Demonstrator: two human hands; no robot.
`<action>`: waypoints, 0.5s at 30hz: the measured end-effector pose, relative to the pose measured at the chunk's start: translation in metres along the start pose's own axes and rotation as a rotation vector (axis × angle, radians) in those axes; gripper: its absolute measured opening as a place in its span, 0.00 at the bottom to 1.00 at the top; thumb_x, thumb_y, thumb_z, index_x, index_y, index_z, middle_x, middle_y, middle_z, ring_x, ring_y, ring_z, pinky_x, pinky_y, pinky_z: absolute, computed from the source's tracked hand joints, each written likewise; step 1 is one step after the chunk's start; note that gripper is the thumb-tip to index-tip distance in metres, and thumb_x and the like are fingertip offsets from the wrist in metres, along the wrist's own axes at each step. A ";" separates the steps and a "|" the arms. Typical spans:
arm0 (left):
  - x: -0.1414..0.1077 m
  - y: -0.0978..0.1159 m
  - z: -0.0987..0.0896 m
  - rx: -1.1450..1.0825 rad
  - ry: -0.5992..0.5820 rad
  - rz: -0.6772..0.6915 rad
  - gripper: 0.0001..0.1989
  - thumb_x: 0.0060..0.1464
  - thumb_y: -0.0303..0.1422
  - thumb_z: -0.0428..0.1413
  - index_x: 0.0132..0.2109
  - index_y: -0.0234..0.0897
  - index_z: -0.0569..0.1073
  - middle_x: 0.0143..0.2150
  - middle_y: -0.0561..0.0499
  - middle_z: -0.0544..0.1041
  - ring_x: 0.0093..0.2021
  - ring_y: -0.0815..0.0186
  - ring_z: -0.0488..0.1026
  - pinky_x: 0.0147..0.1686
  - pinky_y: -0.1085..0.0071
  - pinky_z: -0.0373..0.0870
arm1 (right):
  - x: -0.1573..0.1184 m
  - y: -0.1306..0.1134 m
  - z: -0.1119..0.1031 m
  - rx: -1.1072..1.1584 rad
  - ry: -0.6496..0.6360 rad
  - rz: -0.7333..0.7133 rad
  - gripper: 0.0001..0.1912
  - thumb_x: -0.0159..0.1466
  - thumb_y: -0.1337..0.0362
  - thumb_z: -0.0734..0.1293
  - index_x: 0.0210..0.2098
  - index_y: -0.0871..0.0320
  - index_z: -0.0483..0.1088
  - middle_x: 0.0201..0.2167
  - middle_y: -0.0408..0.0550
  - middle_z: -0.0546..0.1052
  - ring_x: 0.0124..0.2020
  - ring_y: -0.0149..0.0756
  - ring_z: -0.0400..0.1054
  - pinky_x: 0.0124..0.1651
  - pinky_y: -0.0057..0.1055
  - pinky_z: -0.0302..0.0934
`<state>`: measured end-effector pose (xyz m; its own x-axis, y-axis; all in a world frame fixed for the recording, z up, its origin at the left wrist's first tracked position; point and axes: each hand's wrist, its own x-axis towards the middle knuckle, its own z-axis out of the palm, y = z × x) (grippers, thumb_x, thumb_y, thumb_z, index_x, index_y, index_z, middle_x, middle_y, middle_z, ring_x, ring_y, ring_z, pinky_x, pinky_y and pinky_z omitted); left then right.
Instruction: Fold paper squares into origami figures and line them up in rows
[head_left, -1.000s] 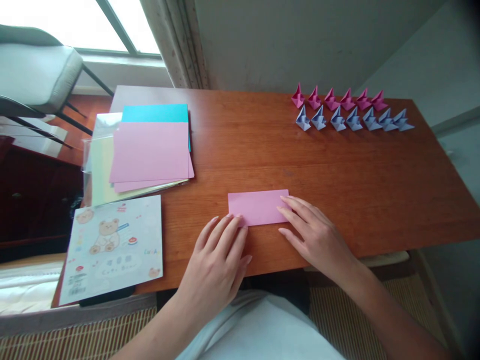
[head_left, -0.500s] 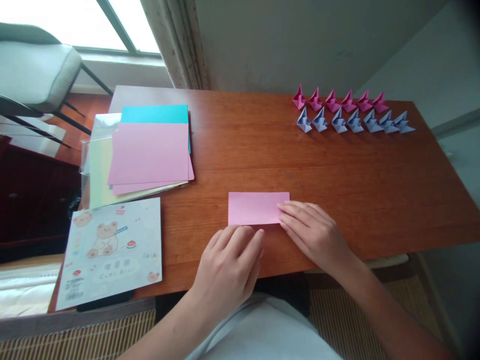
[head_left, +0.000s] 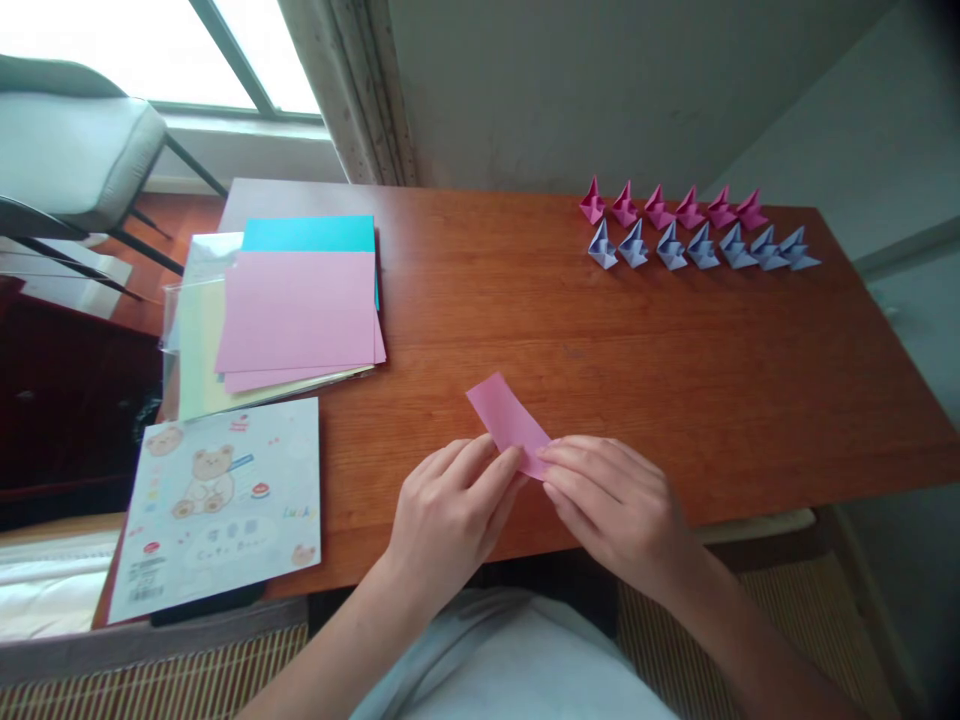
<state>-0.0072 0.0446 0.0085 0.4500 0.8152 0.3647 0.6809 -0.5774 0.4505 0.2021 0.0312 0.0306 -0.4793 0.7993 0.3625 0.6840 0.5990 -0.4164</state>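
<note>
A folded pink paper strip [head_left: 510, 418] lies at a slant near the table's front edge, its far end pointing up and left. My left hand [head_left: 457, 505] is closed on the strip's lower left side, fingertips pressed on it. At its lower right end my right hand [head_left: 611, 500] grips the paper between thumb and fingers. The fingertips of both hands are close together, and part of the strip's near end is hidden under them.
Pink sheets [head_left: 300, 310] lie over a blue sheet [head_left: 307, 233] on the left. A bear-print pad [head_left: 225, 500] sits nearer. Pink folded figures [head_left: 690, 210] and pale blue ones [head_left: 671, 248] stand in two rows on the wooden table's [head_left: 465, 290] far right.
The pink strip has turned from level to slanted and come nearer. My left hand has closed on its edge, and my right hand has moved slightly left and nearer.
</note>
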 end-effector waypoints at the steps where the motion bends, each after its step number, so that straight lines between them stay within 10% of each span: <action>1: 0.001 -0.001 0.000 -0.051 0.018 0.011 0.07 0.64 0.29 0.56 0.47 0.36 0.77 0.44 0.46 0.82 0.41 0.60 0.78 0.40 0.66 0.73 | -0.001 -0.002 0.000 0.024 0.012 0.008 0.10 0.66 0.74 0.67 0.45 0.56 0.75 0.46 0.49 0.82 0.50 0.40 0.76 0.54 0.39 0.70; 15: 0.006 0.005 -0.012 -0.835 -0.162 -0.156 0.11 0.62 0.27 0.54 0.30 0.36 0.70 0.27 0.50 0.73 0.28 0.70 0.68 0.29 0.74 0.65 | 0.006 -0.003 -0.017 0.545 0.027 0.509 0.03 0.68 0.62 0.69 0.36 0.52 0.75 0.53 0.49 0.78 0.55 0.43 0.72 0.55 0.40 0.69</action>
<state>-0.0079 0.0465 0.0229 0.5068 0.8477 0.1568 0.1229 -0.2510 0.9601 0.2064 0.0330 0.0480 -0.1581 0.9869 0.0320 0.4448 0.1002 -0.8900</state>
